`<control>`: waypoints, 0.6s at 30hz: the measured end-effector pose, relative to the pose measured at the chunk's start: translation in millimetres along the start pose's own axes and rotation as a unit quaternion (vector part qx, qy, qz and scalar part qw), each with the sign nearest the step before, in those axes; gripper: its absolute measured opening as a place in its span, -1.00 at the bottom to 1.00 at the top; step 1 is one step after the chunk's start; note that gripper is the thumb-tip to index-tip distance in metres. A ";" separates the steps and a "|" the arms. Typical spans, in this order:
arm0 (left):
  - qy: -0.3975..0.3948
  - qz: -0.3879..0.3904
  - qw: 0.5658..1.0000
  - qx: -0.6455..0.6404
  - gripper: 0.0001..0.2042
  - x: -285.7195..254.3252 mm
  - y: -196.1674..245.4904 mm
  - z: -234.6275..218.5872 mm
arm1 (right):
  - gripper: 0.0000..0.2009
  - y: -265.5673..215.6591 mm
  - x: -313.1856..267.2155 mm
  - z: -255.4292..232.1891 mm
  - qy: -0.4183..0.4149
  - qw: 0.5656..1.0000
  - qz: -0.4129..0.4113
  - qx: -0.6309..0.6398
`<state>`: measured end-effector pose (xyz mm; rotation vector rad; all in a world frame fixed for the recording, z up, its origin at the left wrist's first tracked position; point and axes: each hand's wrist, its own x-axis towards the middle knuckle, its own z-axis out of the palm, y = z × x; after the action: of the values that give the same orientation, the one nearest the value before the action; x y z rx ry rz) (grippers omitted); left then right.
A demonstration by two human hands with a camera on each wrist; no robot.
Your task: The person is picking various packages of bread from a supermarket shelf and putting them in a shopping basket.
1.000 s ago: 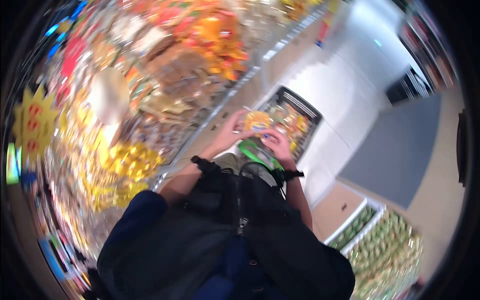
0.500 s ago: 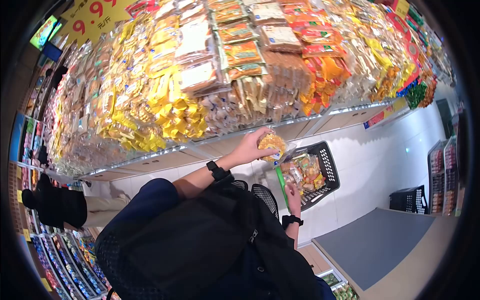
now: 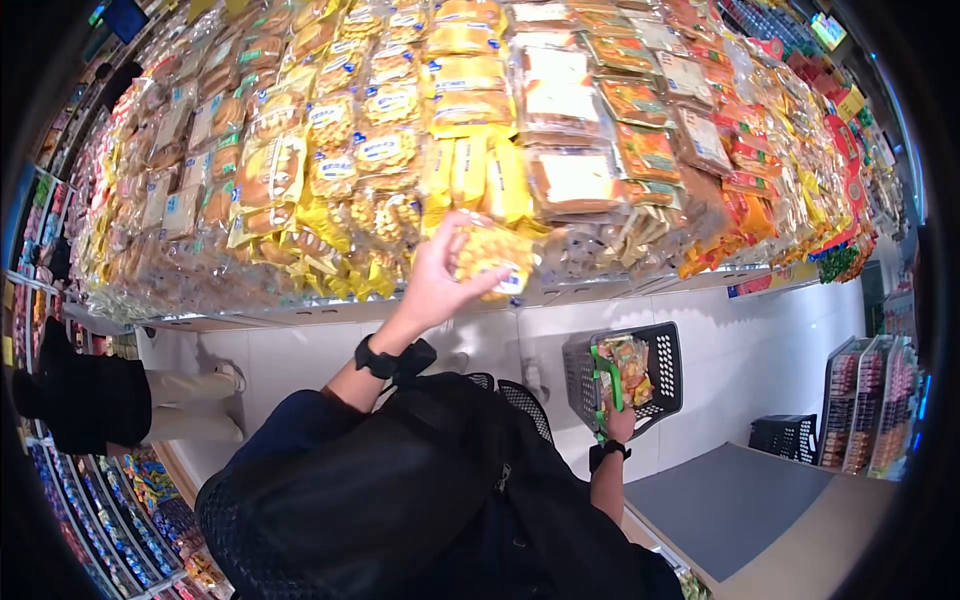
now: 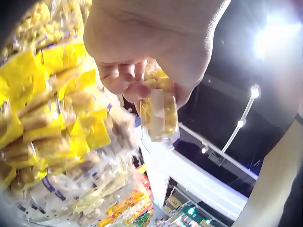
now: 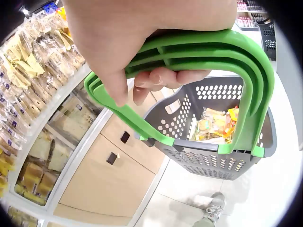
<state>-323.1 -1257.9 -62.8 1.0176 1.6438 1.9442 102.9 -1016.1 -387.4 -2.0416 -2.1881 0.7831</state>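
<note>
My left hand [image 3: 432, 285] holds a clear-wrapped pack of bumpy yellow pastry [image 3: 497, 250] over the front of the bagged-goods display [image 3: 560, 185]. In the left wrist view the pack [image 4: 160, 113] is seen edge-on, with a pale label strip, between thumb and fingers. Lower right, my right hand [image 3: 621, 425] grips the green handle [image 5: 258, 94] of a dark grey shopping basket [image 5: 203, 163]. The fingers curl under the handle in the right wrist view. Several packaged foods [image 5: 215, 125] lie inside the basket.
Wooden cabinet fronts [image 5: 102, 177] run under the display. A grey-topped counter [image 3: 735, 505] is at lower right, with another dark basket [image 3: 785, 437] and stocked racks [image 3: 860, 400] beyond. Another person [image 3: 100, 400] stands at the left, near shelves of small goods.
The left hand has moved from near the basket up and left to the display, still holding the pack. The right hand now grips the basket's handle, and the head view has shifted.
</note>
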 end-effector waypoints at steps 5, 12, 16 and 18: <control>0.210 0.054 0.973 0.075 -0.51 1.0 42.0 -102.4 | -0.48 -19.4 -24.5 28.8 -0.007 0.999 -0.006 0.034; 0.350 0.115 0.765 0.528 -0.49 35.7 80.8 -194.3 | -0.49 -72.7 -72.0 60.5 0.022 0.998 0.019 0.060; 0.301 0.047 0.800 0.516 -0.36 68.3 73.1 -223.5 | -0.55 -71.7 -65.9 80.0 0.059 0.995 -0.028 0.070; 0.284 0.026 0.808 0.516 -0.37 81.8 68.7 -232.8 | -0.56 -66.2 -63.6 86.9 0.059 0.994 -0.026 0.091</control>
<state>-538.4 -1372.6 15.0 0.7839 3.2144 1.3390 18.1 -1104.7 -418.2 -1.8867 -2.0180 0.8005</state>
